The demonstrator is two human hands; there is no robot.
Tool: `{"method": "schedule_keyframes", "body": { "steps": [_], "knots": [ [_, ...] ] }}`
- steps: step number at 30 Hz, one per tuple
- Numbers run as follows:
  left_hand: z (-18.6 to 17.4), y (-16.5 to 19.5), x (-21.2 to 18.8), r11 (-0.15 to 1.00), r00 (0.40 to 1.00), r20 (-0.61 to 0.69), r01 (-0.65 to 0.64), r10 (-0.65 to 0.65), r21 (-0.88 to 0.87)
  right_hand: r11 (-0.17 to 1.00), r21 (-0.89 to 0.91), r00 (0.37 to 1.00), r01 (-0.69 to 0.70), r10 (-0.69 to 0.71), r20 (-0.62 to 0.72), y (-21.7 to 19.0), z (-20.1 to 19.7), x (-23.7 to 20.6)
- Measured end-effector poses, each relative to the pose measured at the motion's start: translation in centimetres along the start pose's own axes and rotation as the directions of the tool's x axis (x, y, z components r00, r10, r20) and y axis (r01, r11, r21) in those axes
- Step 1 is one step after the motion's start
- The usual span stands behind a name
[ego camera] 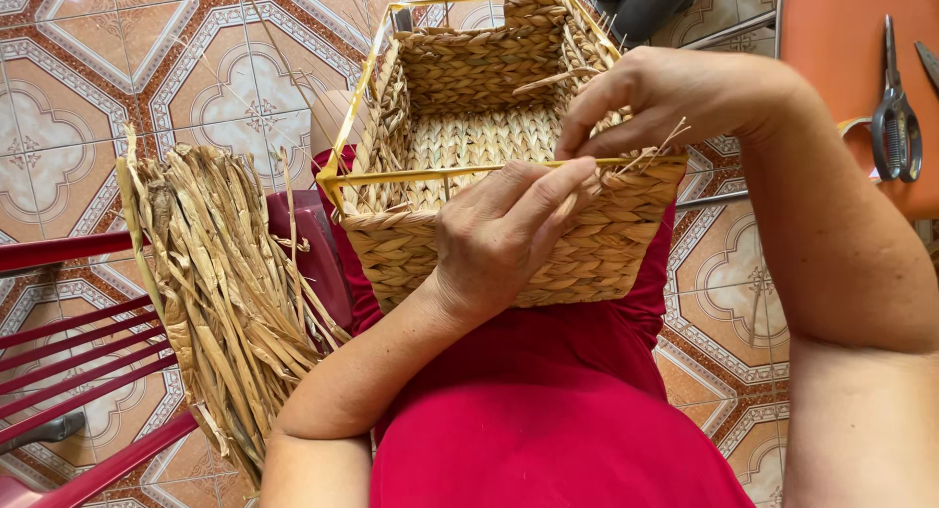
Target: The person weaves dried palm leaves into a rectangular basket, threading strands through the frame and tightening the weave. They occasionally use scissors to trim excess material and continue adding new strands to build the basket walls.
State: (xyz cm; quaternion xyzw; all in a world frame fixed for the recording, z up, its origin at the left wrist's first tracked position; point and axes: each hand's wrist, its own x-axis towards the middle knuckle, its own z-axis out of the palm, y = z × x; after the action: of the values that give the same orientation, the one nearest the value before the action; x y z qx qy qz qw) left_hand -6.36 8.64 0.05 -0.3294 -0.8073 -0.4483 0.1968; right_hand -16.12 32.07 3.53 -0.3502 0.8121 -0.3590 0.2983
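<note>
I see a woven basket (pixel 489 146) resting on the lap, against the red garment (pixel 548 410), with its open mouth toward twelve o'clock. A yellow frame (pixel 411 174) runs along its rim. My left hand (pixel 504 234) lies over the near wall of the basket, fingers curled narrow, pinching a thin straw strand (pixel 577 190) at the rim. My right hand (pixel 675 97) comes in from three o'clock and grips the same rim, thumb and fingers closed on loose fibre ends (I cannot tell how many). At nine o'clock a bundle of dried straw (pixel 220 293) hangs over the red chair (pixel 88 342). At two o'clock a pair of scissors (pixel 895 117) lies on an orange seat (pixel 841 39). Patterned floor tiles (pixel 98 78) lie beneath everything.
</note>
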Motion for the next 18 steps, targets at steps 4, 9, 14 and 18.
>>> {"method": "schedule_keyframes", "body": {
  "steps": [4, 9, 14, 18],
  "knots": [
    [-1.0, -0.1, -0.3, 0.997, 1.0, -0.016, -0.002, 0.001, -0.073, 0.858, -0.364, 0.922, -0.363, 0.275, -0.272, 0.1, 1.5, 0.8],
    [-2.7, -0.2, -1.2, 0.997, 0.999, -0.035, 0.043, -0.04, 0.07, 0.702, -0.508, 0.864, -0.499, 0.356, -0.356, -0.7, 2.6, 2.0],
    [-3.0, 0.0, -1.3, 0.97, 0.998, -0.035, 0.054, -0.047, 0.235, 0.996, -0.031, 0.991, 0.083, -0.086, -0.106, -1.0, 2.1, 2.4],
    [-3.1, 0.1, -0.8, 0.969, 0.995, -0.047, 0.098, -0.089, 0.225, 0.982, 0.05, 0.974, -0.183, 0.188, -0.128, -2.1, 2.1, 2.3]
  ]
}}
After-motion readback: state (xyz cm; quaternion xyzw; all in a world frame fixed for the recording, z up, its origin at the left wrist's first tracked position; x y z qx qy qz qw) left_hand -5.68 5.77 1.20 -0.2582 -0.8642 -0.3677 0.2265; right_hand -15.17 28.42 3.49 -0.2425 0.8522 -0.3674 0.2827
